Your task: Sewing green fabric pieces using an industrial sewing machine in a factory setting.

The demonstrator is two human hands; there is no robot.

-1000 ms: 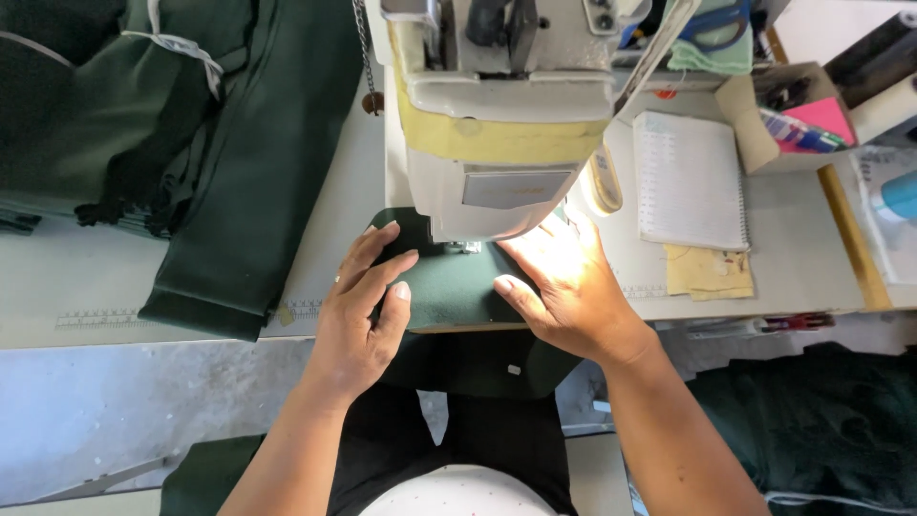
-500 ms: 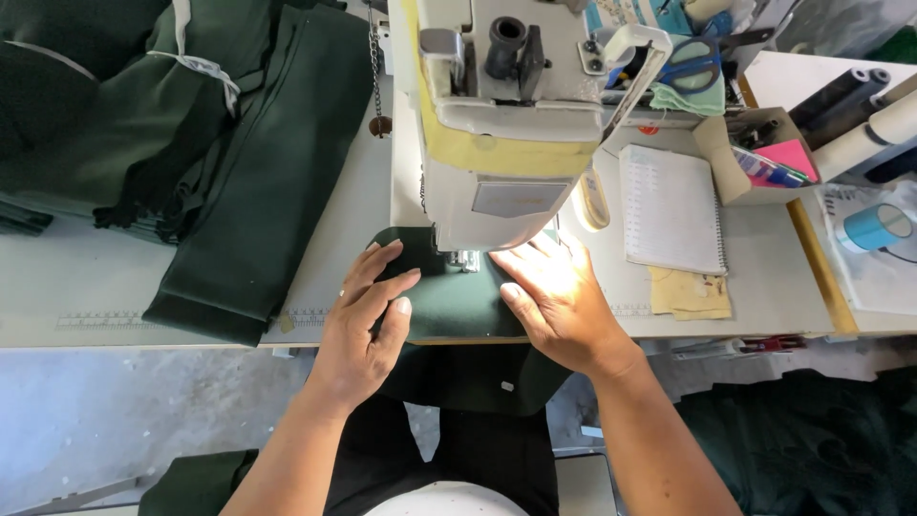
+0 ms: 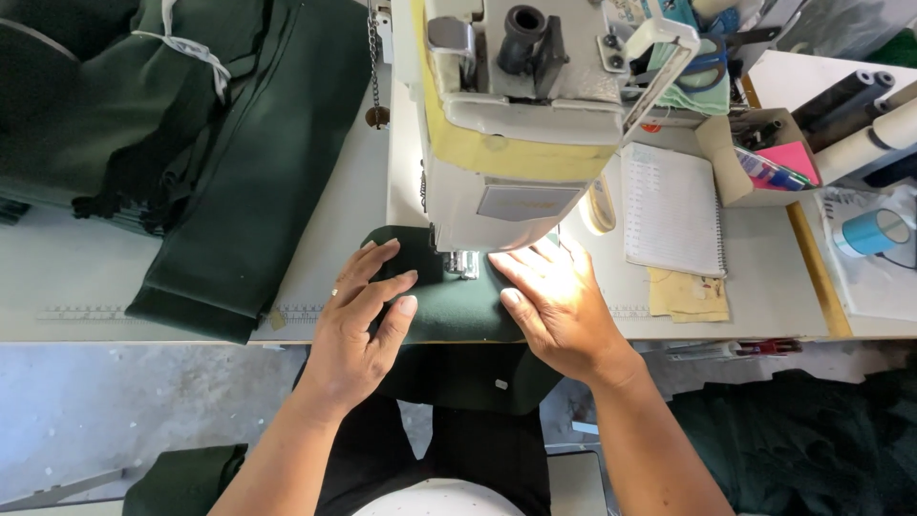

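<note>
Two hands lie flat on a dark green cloth piece [image 3: 449, 306] that sits on the sewing table [image 3: 191, 287], right under the sewing machine [image 3: 516, 124]. The left hand [image 3: 358, 330] is on the left side of the cloth, and the right hand [image 3: 554, 306] is on the right side. The little metal presser foot [image 3: 463, 263] comes down on the cloth between them.

Both hands are open, with fingers stretched out and a bit spread. They do not grab anything. They just press the cloth down, so it looks like they keep it smooth and straight near the foot. The left fingers point up and to the right. The right fingers point up and to the left, and a bright lamp shines on them. Both arms reach up from the bottom of the view, with wrists low and near the table edge.

Part of the cloth hangs over the front edge of the table, toward the person's lap.

Many more dark green cloth pieces [image 3: 191, 143] are piled on the left, well apart from the hands. On the right lie a spiral notebook [image 3: 673, 210], a small cardboard box with pens [image 3: 755, 162], and a blue tape roll [image 3: 874, 232]. They are out of the way of the sewing spot.
</note>
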